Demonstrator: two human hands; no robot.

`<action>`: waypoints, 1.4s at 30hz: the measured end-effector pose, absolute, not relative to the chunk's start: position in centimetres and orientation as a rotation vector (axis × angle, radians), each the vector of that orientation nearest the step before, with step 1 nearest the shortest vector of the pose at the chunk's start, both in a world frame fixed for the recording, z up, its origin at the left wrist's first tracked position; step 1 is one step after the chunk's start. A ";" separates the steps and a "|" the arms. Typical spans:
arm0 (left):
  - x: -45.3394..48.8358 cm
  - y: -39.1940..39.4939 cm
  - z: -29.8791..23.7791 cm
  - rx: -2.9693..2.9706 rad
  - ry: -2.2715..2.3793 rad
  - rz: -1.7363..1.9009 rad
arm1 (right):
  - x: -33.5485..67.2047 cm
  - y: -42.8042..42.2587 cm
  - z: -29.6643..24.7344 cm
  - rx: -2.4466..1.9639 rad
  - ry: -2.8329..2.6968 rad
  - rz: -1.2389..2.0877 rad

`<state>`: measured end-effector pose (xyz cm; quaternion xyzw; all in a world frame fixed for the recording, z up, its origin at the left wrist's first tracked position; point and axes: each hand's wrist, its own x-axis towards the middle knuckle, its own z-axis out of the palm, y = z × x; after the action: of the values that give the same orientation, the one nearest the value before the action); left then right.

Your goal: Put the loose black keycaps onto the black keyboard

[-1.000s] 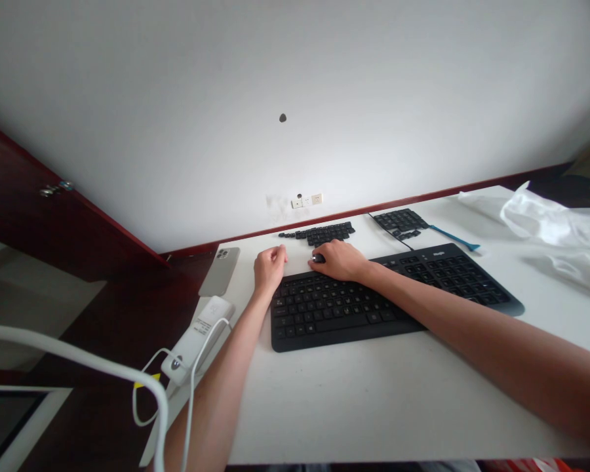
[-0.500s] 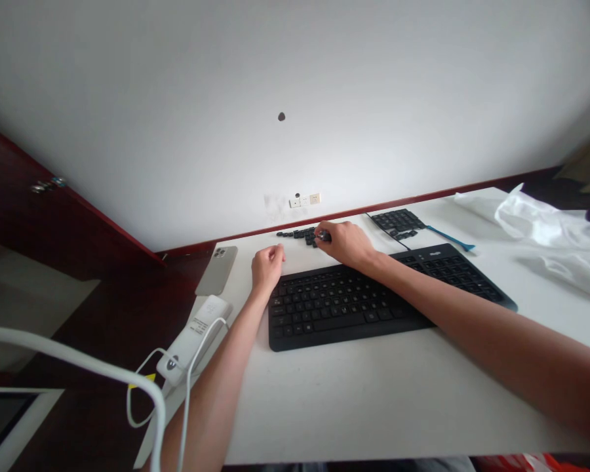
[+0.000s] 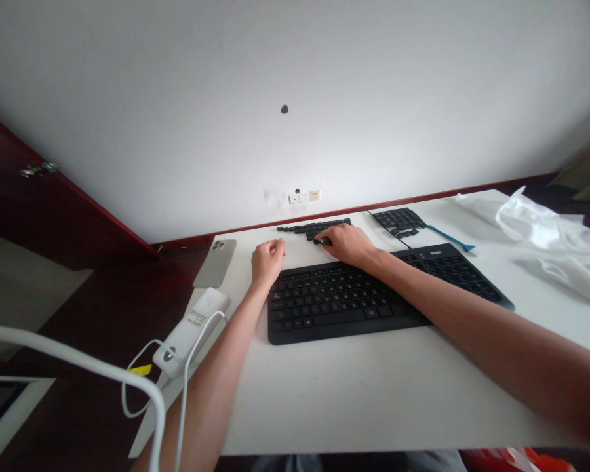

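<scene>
Black plastic makes up most of what lies here: one full keyboard [image 3: 373, 292] flat on the white bench [image 3: 373, 406], and beyond its far edge two separate patches of loose keycaps. The nearer patch [image 3: 311, 229] sits by the back edge of the bench; the second patch [image 3: 399, 221] lies to its right, with one blue pry tool [image 3: 450, 238] just beside it. The single caps are too small to count.

The right hand [image 3: 347, 244] reaches over the keyboard's far edge, its fingers curled and pinching one dark keycap [image 3: 323, 240] at the near edge of the first patch. The left hand [image 3: 268, 260] rests on the bench just left of the keyboard's top corner, loosely curled into a soft fist, thumb against forefinger; whether anything is inside it cannot be told.

One grey phone [image 3: 215, 263] lies face down at the bench's left corner, and one white power bank [image 3: 191, 332] with a white cable [image 3: 137, 367] sits nearer on the left edge. One crumpled white sheet of plastic [image 3: 545, 233] lies far right.
</scene>
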<state>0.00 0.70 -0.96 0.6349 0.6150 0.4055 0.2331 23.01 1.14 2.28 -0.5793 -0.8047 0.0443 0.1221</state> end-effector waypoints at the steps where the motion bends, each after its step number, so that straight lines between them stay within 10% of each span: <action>1: 0.0 0.7 -0.9 1.744 1.689 1.112 | 23.0 1.1 2.4 -1.686 -2.365 0.141; 42: 0.1 0.6 -0.7 1.753 1.725 1.102 | 23.3 0.7 4.5 -1.452 -2.526 0.265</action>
<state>0.13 0.55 -0.72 0.6344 0.6242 0.3988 0.2212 23.26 0.73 4.52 -0.4935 -0.8583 0.0900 0.1079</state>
